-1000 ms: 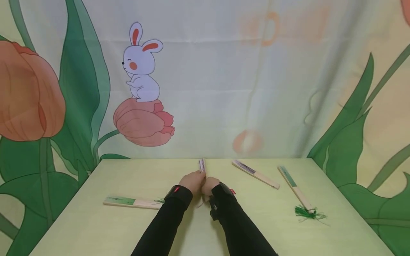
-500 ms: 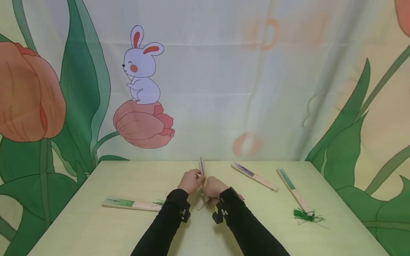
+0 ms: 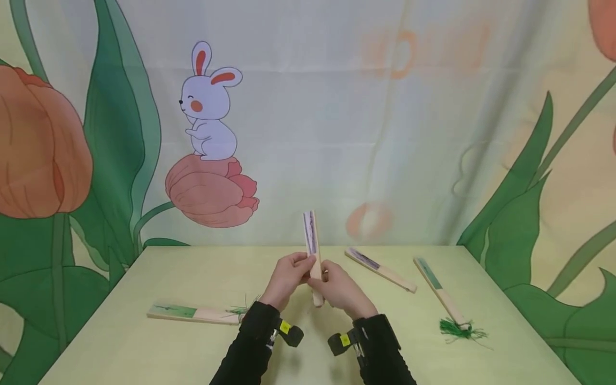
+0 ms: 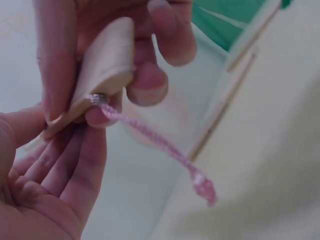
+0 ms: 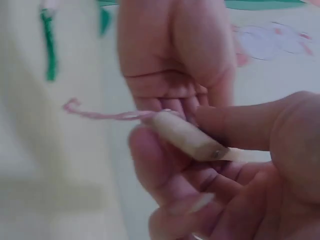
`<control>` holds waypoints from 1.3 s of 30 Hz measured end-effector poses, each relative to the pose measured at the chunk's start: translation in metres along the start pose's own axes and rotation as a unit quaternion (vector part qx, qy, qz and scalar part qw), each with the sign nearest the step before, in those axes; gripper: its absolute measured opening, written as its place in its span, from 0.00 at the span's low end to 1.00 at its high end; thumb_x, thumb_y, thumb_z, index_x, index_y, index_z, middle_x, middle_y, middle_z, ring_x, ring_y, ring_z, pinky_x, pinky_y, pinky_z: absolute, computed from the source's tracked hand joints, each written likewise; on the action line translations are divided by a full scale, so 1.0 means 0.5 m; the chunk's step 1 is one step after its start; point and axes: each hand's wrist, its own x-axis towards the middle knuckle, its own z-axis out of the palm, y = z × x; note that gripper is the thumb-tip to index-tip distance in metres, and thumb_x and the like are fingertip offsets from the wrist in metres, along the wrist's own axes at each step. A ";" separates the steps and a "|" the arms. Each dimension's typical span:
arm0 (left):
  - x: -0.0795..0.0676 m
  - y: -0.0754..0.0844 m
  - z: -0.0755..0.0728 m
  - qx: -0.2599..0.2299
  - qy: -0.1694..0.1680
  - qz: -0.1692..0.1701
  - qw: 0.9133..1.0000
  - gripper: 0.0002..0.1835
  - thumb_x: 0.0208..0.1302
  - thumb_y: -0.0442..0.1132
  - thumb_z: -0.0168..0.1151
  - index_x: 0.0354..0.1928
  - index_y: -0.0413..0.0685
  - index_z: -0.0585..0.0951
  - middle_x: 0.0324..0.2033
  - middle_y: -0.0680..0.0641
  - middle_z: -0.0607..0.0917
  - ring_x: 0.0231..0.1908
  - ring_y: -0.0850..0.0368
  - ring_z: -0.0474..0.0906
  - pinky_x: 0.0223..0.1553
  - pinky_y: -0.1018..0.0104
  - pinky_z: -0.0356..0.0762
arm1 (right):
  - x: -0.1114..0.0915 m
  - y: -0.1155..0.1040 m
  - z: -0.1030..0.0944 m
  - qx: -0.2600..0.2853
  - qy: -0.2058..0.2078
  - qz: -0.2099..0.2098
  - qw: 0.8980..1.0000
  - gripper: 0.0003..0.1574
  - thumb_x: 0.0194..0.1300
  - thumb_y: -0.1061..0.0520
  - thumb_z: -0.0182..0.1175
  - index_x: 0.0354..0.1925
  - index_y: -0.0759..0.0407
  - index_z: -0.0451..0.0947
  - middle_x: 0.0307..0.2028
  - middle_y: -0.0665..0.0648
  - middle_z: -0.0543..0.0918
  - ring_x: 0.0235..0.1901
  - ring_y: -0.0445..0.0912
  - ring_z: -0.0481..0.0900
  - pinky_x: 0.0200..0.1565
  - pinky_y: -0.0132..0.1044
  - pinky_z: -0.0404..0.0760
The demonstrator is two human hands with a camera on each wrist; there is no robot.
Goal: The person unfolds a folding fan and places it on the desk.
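Both hands hold a folded hand fan (image 3: 310, 232) with a purple-toned print, raised over the table and tilted nearly upright. My left hand (image 3: 287, 278) pinches it around the middle, thumb on the front. Lower down, my right hand (image 3: 344, 289) grips its wooden part between thumb and fingers. In the left wrist view, a pink braided cord (image 4: 155, 137) hangs from a metal rivet at the fan's pale wooden end (image 4: 107, 55). The right wrist view has that wooden end (image 5: 182, 135) between the fingers of both hands.
On the light yellow table (image 3: 192, 353) lie a green-printed folded fan (image 3: 192, 313) at left, its tassel partly behind the left forearm, a purple-printed fan (image 3: 380, 269) at right, and another green one (image 3: 441, 291) with a green tassel (image 3: 462, 329). A printed curtain (image 3: 308, 123) hangs behind.
The fan has risen from near the table's far middle and now stands more upright, nearer the person. Both hands have turned, so their thumbs show on the fan.
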 end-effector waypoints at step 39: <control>-0.092 0.082 0.046 0.006 0.046 0.084 0.995 0.17 0.73 0.47 0.55 0.51 0.45 0.85 0.46 0.47 0.86 0.46 0.54 0.84 0.54 0.54 0.77 | -0.068 -0.056 0.010 0.116 0.169 -0.058 0.977 0.20 0.72 0.49 0.58 0.44 0.65 0.85 0.35 0.61 0.87 0.29 0.49 0.86 0.31 0.36 0.84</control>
